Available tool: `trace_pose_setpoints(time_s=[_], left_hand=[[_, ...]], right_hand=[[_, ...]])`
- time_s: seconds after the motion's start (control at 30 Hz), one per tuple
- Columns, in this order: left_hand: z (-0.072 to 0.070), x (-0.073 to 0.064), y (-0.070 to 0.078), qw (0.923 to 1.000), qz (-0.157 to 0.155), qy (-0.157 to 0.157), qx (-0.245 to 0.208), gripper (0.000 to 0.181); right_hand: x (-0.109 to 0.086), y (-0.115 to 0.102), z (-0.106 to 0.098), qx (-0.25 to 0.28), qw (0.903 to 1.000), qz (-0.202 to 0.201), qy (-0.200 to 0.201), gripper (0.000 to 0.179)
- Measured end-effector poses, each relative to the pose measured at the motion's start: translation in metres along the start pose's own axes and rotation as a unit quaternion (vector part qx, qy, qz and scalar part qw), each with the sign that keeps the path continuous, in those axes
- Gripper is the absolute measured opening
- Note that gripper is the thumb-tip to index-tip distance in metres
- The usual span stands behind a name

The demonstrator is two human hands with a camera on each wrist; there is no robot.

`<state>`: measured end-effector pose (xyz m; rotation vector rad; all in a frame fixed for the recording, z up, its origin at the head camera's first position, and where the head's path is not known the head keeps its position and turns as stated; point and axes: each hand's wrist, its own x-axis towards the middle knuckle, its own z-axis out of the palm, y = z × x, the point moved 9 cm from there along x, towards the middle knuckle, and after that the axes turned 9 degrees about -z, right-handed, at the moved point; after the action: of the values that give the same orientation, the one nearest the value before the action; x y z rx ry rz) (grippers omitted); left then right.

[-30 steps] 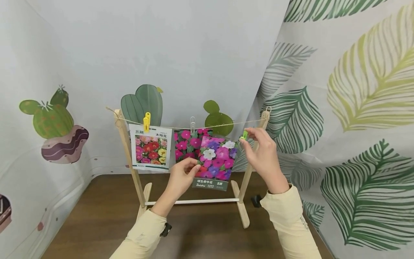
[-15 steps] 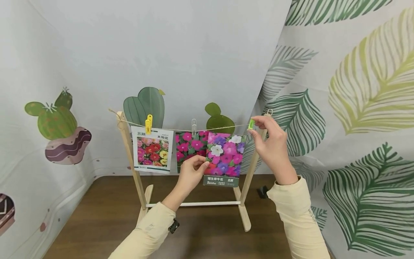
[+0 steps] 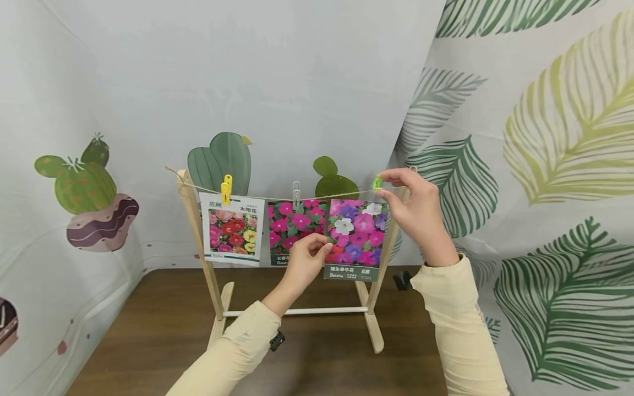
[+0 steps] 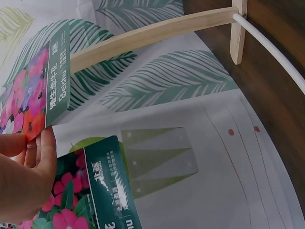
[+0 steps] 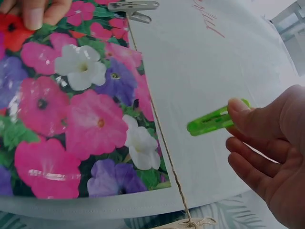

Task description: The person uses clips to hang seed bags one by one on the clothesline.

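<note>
My left hand [image 3: 308,259] pinches the left edge of a seed packet [image 3: 358,231] printed with pink, purple and white flowers. Its top edge lies right at the twine [image 5: 161,129]. Above the packet's top, my right hand [image 3: 416,212] pinches a green clothespin [image 5: 209,120] between thumb and fingers; in the right wrist view the pin stands apart from the twine. A second packet [image 3: 297,220] with magenta flowers hangs from a grey clothespin [image 3: 296,195], partly behind my left hand. To the left, a yellow clothespin [image 3: 226,191] holds a white-bordered packet [image 3: 233,230].
The twine runs between two posts of a wooden stand [image 3: 205,264], which has a white crossbar [image 3: 322,311] low down. It stands on a brown table [image 3: 163,324]. Behind it hangs a cloth [image 3: 317,82] printed with cacti and leaves.
My left hand has brought the flower packet rightward and up to the twine, uncovering more of the middle packet. My right hand has risen with the green clothespin, then shifted slightly left.
</note>
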<state>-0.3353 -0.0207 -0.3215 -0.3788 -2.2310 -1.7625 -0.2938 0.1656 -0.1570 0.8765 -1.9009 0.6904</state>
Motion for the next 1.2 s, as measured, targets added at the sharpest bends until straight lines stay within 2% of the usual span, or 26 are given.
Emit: trace_pose_setpoints(time_s=[0.13,0.37,0.47,0.7,1.03,1.2], left_hand=[[0.002,0.001,-0.001,1.0,-0.007,0.0,-0.002,0.006],[0.005,0.004,-0.007,0.9992,-0.037,0.0,-0.012,0.006],[0.006,0.003,-0.006,0.9991,-0.038,-0.003,-0.016,0.007],[0.007,0.004,-0.003,0.9992,-0.035,0.001,-0.018,0.007],[0.006,0.006,-0.006,0.9982,-0.055,0.004,-0.023,0.006],[0.006,0.007,-0.004,0.9987,-0.042,0.003,-0.026,0.007]], right_hand=[[0.003,0.006,0.003,0.017,0.9991,0.03,-0.023,0.025],[0.006,0.021,0.01,0.035,0.9946,0.084,-0.051,0.02],[0.006,0.027,0.015,0.049,0.9912,0.103,-0.066,0.018],[0.009,0.035,0.026,0.062,0.986,0.123,-0.093,0.016],[0.011,0.034,0.035,0.059,0.9819,0.135,-0.118,0.017],[0.01,0.035,0.036,0.058,0.9805,0.142,-0.123,0.018]])
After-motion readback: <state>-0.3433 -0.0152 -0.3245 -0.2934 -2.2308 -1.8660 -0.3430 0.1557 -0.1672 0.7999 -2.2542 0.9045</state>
